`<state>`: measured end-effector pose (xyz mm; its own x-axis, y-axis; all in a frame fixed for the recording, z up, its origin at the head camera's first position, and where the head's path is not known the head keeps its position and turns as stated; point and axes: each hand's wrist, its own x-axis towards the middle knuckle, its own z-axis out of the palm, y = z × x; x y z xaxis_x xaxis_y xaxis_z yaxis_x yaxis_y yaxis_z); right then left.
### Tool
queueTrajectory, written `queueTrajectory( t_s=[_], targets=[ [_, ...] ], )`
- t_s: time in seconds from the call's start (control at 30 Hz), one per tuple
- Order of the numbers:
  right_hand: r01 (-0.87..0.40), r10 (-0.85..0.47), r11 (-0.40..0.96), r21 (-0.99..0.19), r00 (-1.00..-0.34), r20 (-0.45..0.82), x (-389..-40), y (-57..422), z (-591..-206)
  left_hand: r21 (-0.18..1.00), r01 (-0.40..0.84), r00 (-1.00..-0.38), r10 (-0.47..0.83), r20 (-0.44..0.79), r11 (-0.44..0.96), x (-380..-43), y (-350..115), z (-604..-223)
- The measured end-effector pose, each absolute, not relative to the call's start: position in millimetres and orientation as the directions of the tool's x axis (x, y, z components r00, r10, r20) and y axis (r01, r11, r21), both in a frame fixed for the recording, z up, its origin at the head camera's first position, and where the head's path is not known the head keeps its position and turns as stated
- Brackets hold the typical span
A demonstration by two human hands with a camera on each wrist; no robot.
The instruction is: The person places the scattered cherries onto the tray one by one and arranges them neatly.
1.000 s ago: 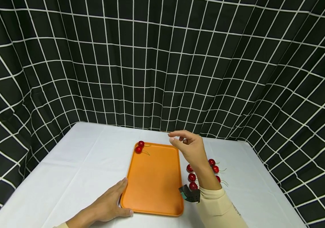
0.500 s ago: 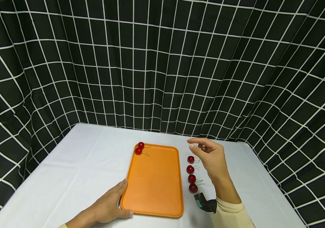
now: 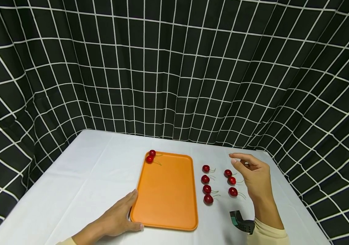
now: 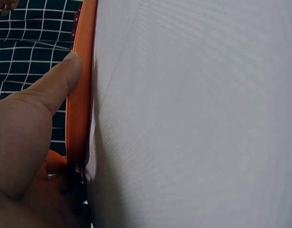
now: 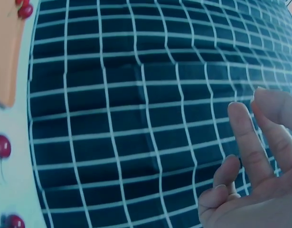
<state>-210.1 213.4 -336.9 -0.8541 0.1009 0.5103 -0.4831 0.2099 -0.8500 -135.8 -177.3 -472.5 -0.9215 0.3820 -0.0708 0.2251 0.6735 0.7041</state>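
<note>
An orange tray [image 3: 168, 190] lies on the white table. My left hand [image 3: 114, 216] grips its near left corner, fingers along the left side and thumb at the front edge; the left wrist view shows the thumb [image 4: 60, 78] against the rim. Two red cherries with stems, one a front cherry [image 3: 149, 159], sit at the tray's far left corner. Right of the tray, several cherries stand in a column, including a near cherry [image 3: 208, 199]. Three more, including a lone cherry [image 3: 233, 192], lie farther right. My right hand [image 3: 254, 175] hovers beyond these, fingers loosely bent, holding nothing.
A white cloth [image 3: 79, 180] covers the table. Black curtains with a white grid [image 3: 174, 75] enclose its back and sides. A dark wrist device [image 3: 241, 223] sits at the right sleeve's cuff.
My right hand has moved rightward from above the tray, past the cherries, uncovering them. The left hand stays on the tray's corner, and the two cherries on the tray have not moved.
</note>
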Motion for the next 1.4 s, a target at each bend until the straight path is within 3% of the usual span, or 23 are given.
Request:
queueTrajectory(
  t_s=[0.4,0.63,1.07,1.4],
  targets=[
    [-0.327,0.231,0.251,-0.911,-0.894,0.384,-215.2,253.8,-369.0,0.701,0.203,-0.923,0.373,-0.097,0.684,-135.9,-177.0,-474.7],
    [-0.296,0.230,0.265,-0.918,-0.905,0.358,-219.0,263.8,-381.8,0.700,0.208,-0.921,0.377,-0.095,0.683,-136.2,-177.8,-477.2],
    [-0.019,0.256,0.425,-0.905,-0.956,0.140,-228.5,289.3,-425.3,0.696,0.209,-0.924,0.372,-0.090,0.687,-135.0,-176.2,-478.3],
    [0.063,0.227,0.447,-0.892,-0.973,0.046,-235.8,303.6,-453.6,0.701,0.221,-0.922,0.381,-0.077,0.678,-135.3,-176.3,-476.2]
  ],
)
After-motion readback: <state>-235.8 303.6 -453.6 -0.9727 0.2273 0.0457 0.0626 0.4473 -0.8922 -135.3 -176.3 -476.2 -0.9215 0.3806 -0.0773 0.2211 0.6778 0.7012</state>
